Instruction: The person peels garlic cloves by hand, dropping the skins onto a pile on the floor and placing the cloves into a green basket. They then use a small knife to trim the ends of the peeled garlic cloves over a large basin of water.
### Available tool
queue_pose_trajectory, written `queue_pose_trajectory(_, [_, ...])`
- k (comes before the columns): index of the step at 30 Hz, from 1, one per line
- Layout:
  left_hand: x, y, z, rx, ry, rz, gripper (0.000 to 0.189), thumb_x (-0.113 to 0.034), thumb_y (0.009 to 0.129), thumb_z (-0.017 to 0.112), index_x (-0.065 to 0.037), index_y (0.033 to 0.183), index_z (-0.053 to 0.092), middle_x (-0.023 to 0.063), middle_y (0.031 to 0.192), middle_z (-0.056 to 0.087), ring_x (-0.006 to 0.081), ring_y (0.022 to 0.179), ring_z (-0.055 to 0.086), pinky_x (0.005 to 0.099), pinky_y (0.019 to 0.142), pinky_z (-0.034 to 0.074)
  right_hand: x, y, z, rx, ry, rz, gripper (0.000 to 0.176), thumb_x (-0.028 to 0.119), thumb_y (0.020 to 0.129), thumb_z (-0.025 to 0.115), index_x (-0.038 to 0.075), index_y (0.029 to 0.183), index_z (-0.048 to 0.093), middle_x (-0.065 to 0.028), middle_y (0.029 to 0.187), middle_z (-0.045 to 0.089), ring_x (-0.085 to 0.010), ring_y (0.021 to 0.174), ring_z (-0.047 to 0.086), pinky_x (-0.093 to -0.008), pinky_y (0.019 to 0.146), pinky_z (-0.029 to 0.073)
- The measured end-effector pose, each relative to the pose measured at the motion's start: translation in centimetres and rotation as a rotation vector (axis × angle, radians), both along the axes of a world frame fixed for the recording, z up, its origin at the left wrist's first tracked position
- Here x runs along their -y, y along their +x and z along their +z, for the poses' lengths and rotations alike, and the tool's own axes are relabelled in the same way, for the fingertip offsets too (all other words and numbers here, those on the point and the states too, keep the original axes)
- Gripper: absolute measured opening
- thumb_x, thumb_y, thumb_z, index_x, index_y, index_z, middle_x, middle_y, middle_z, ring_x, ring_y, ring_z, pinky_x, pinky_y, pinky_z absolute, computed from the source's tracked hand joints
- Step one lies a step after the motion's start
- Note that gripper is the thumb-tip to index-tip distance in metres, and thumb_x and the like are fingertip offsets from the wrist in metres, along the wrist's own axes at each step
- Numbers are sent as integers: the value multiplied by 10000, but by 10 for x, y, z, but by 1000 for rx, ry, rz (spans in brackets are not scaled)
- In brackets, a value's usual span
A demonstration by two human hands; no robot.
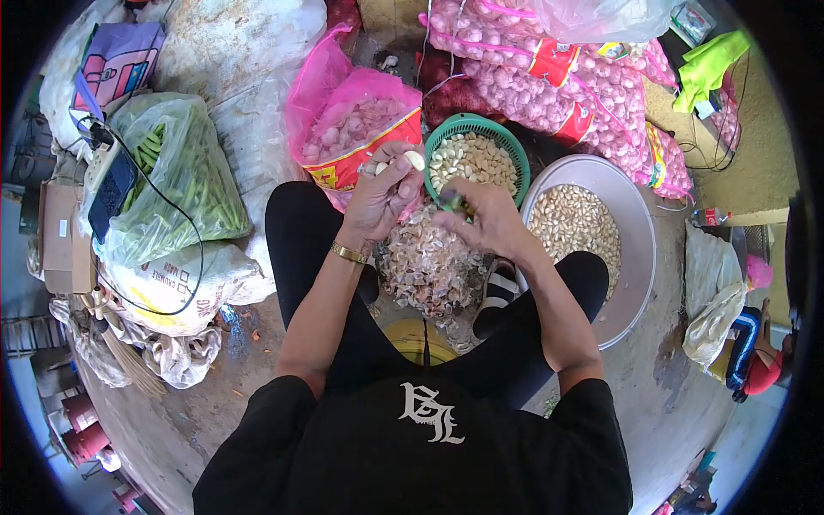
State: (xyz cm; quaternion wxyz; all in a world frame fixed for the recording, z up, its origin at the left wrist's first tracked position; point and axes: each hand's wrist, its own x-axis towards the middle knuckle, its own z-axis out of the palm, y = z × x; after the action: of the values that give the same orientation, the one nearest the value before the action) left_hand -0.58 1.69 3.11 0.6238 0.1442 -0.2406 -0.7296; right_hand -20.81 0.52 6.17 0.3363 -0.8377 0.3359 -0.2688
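My left hand [384, 193] is closed on a pale peeled garlic clove [415, 160], pinched at the fingertips. Close by on the right, my right hand [482, 216] is curled round a small knife [453, 202], mostly covered by the fingers and partly blurred. Behind the hands, a green plastic basket [520, 154] holds peeled cloves. Papery garlic skins [429, 266] lie heaped below the hands, between my knees. At the right, a wide pale basin [636, 257] contains many cloves. An open pink mesh bag [319, 86] of garlic stands behind my left hand.
Full mesh sacks of garlic [549, 86] are piled at the back right. A clear bag of green pods [184, 180] rests on a white sack [193, 279] at the left, with a cable across it. A person [764, 360] is at the far right edge.
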Motion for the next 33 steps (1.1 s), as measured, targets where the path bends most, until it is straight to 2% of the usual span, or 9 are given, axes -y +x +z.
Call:
queue_pose_trajectory(1, [0,0,0,-1,0,1,173,-107,948,596,-59,1113,605,72,857,613,77,579,501,198,412,440,0,3,-2,-1,0,1,319,304,823,754,46,965,632,-117,739,634,-224,675,633,-341,654,485])
queue_pose_trajectory(3, [0,-2,2,149,110,75,215,-84,923,626,-32,1131,607,63,833,624,58,571,519,190,392,431,2,12,-8,372,127,-169,273,196,859,727,9,1045,655,-113,793,688,-153,697,654,-287,652,498])
queue_pose_trajectory(6, [-2,-8,0,294,120,128,244,-54,892,658,-7,1127,615,39,763,620,41,534,524,170,381,405,7,18,-14,482,95,-243,190,81,866,700,-2,1036,684,-76,787,679,-89,730,614,-241,647,475])
queue_pose_trajectory(10, [2,-14,-11,346,77,138,229,-31,859,693,2,1079,636,31,731,632,35,499,523,156,376,388,7,16,-13,477,153,-260,182,71,864,692,1,1032,701,-83,806,687,-96,735,620,-244,662,484])
queue_pose_trajectory(13, [3,-18,-12,396,85,218,197,-24,847,707,9,1033,651,41,733,653,37,496,535,162,388,401,7,14,-18,452,17,-252,176,46,853,689,-14,1018,701,-92,820,699,-87,730,616,-245,666,489])
queue_pose_trajectory(18, [3,-24,-12,467,92,267,152,-16,846,709,-2,989,661,62,788,683,51,553,589,166,436,449,6,11,-28,389,148,-299,208,76,798,731,-8,986,701,-120,779,704,-113,690,646,-269,640,502])
queue_pose_trajectory(22, [3,-24,-15,466,84,281,147,-19,845,711,-6,984,663,64,800,689,58,581,609,162,464,468,9,15,-25,378,72,-314,204,101,782,746,-6,950,697,-122,742,689,-118,656,637,-274,622,499])
queue_pose_trajectory(31, [5,-24,-12,436,129,220,205,-55,863,703,-15,1057,652,50,796,691,50,560,588,157,459,452,17,14,-24,395,154,-385,176,107,802,729,-23,909,677,-103,683,653,-106,614,597,-285,576,478])
queue_pose_trajectory(33, [6,-23,-12,389,125,228,260,-48,879,675,-9,1129,614,70,857,696,49,552,573,158,425,426,22,10,-30,362,52,-453,169,105,812,712,-22,920,681,-77,679,648,-94,606,568,-271,579,467])
